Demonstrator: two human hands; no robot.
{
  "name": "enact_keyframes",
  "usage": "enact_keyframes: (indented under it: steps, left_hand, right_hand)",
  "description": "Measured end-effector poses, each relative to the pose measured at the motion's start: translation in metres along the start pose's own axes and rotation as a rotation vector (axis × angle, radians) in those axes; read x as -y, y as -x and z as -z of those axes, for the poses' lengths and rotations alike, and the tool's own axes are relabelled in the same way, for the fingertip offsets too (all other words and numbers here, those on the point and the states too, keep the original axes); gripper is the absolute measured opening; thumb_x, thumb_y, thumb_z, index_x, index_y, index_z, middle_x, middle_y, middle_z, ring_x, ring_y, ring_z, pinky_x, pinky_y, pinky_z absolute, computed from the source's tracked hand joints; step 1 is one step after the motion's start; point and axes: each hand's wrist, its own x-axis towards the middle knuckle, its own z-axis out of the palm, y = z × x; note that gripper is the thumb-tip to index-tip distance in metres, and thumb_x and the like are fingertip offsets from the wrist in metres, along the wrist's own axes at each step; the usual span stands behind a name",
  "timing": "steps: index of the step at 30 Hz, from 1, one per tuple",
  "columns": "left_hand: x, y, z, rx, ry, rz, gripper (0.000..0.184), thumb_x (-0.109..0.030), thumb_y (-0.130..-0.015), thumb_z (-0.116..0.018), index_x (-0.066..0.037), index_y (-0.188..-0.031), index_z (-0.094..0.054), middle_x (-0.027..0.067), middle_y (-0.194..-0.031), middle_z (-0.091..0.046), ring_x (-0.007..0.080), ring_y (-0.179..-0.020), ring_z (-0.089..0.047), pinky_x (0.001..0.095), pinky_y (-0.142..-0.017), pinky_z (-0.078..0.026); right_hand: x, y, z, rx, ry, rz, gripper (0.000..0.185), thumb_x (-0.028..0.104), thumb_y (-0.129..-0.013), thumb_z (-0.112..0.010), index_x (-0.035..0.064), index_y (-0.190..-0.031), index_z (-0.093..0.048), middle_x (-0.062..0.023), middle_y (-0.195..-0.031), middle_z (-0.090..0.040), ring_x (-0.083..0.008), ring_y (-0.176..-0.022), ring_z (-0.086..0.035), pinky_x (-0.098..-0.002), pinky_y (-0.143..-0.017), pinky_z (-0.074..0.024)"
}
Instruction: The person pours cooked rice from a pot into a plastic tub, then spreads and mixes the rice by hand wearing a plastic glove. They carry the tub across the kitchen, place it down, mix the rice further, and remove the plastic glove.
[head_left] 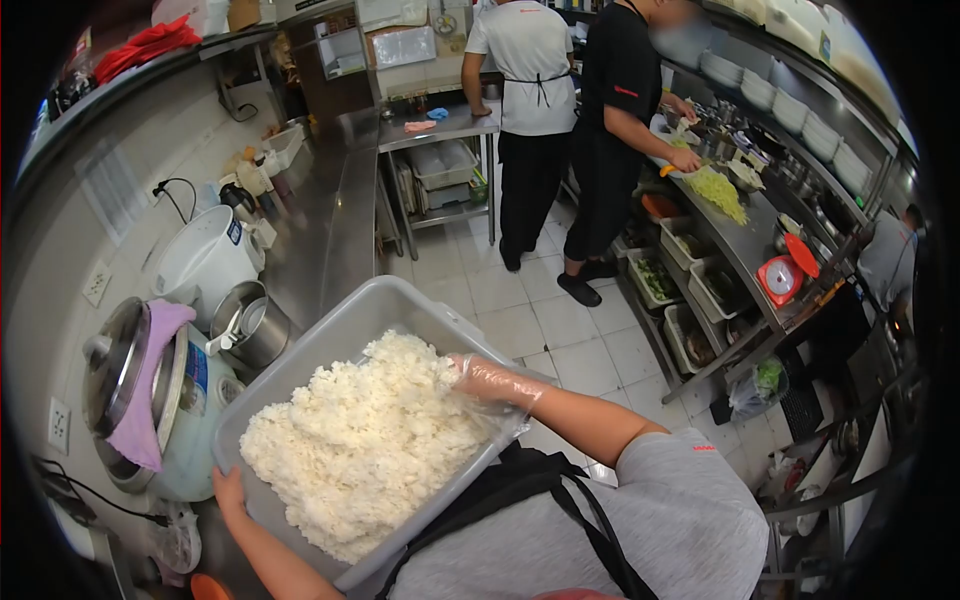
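Observation:
A grey plastic tub (pixel 380 290) in front of me holds a large mound of cooked white rice (pixel 370 440). My left hand (pixel 229 488) grips the tub's left side at the rim, its fingers bent over the edge. On the opposite side my right hand (pixel 485 380), in a clear plastic glove, reaches over the rim and touches the rice. Its fingertips are buried or hidden there, so their closing does not show.
Left of the tub stand a large pot with a purple cloth (pixel 150 385), a steel pot (pixel 250 325) and a white bucket (pixel 210 255). Two people stand ahead; one handles shredded food (pixel 715 190) at the right counter. A red scale (pixel 780 280) sits nearer.

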Motion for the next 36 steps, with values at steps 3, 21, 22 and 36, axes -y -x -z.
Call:
enact_keyframes:
  steps: [3,21,22,36]
  left_hand:
    - [0.015,-0.007,0.002,-0.011,-0.011,0.001,0.051,-0.012,-0.071,-0.054,0.007,-0.115,-0.038,0.0186,-0.11,-0.048,0.0265,-0.098,-0.047,0.0327,-0.085,-0.036]
    - [0.0,0.059,0.024,-0.09,0.026,0.1,0.038,-0.011,-0.072,-0.052,0.005,-0.107,-0.045,0.0148,-0.099,-0.054,0.0231,-0.086,-0.052,0.032,-0.078,-0.039]
    - [0.001,0.059,0.023,-0.097,0.022,0.099,0.037,-0.011,-0.072,-0.053,0.004,-0.105,-0.047,0.0143,-0.098,-0.054,0.0228,-0.085,-0.053,0.0319,-0.077,-0.039]
    - [0.023,0.045,0.026,-0.097,0.048,0.082,0.036,-0.01,-0.071,-0.051,0.005,-0.103,-0.046,0.0133,-0.094,-0.054,0.0215,-0.081,-0.052,0.0311,-0.073,-0.04]
  right_hand:
    - [0.001,0.004,0.0,-0.024,0.086,-0.043,0.038,0.017,-0.069,-0.061,0.0024,-0.102,-0.05,-0.0158,-0.088,-0.059,-0.0237,-0.077,-0.056,-0.0316,-0.07,-0.0424]
    - [-0.006,-0.017,0.009,0.15,0.247,-0.055,0.058,0.033,-0.067,-0.059,-0.0032,-0.109,-0.043,-0.0249,-0.096,-0.054,-0.0334,-0.09,-0.053,-0.0347,-0.079,-0.0399]
    - [-0.005,-0.017,0.011,0.171,0.216,-0.059,0.06,0.034,-0.067,-0.059,-0.0041,-0.11,-0.041,-0.0254,-0.096,-0.054,-0.0341,-0.09,-0.053,-0.0351,-0.079,-0.0398]
    - [-0.006,-0.016,0.009,0.153,0.298,-0.01,0.056,0.031,-0.066,-0.06,-0.0013,-0.109,-0.043,-0.0241,-0.093,-0.055,-0.0344,-0.087,-0.053,-0.0367,-0.076,-0.0413]
